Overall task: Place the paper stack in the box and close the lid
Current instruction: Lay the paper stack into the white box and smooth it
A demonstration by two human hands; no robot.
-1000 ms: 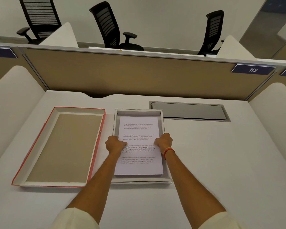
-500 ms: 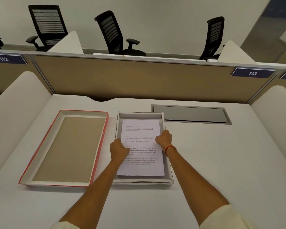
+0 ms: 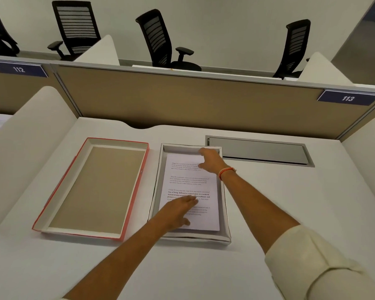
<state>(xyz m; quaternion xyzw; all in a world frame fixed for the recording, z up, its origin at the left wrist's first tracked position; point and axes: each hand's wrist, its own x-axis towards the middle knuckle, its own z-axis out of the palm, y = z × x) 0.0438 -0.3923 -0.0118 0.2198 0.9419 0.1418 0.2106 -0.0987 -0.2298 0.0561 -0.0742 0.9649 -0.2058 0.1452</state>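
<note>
A shallow white box (image 3: 225,213) lies in the middle of the desk with the printed paper stack (image 3: 188,182) flat inside it. My left hand (image 3: 178,211) rests palm down on the lower part of the top sheet, fingers stretched out. My right hand (image 3: 210,160), with an orange band at the wrist, lies flat on the stack's far right corner near the box's far wall. The red-edged lid (image 3: 95,187) lies upside down to the left of the box, its brown inside facing up.
A grey cable hatch (image 3: 258,151) is set into the desk to the right of the box. A tan partition (image 3: 182,100) stands behind, white side dividers flank the desk, and black office chairs stand beyond.
Both hands let go of the stack's side edges and opened flat. The right hand moved to the far corner, the left slid down onto the lower part of the sheet.
</note>
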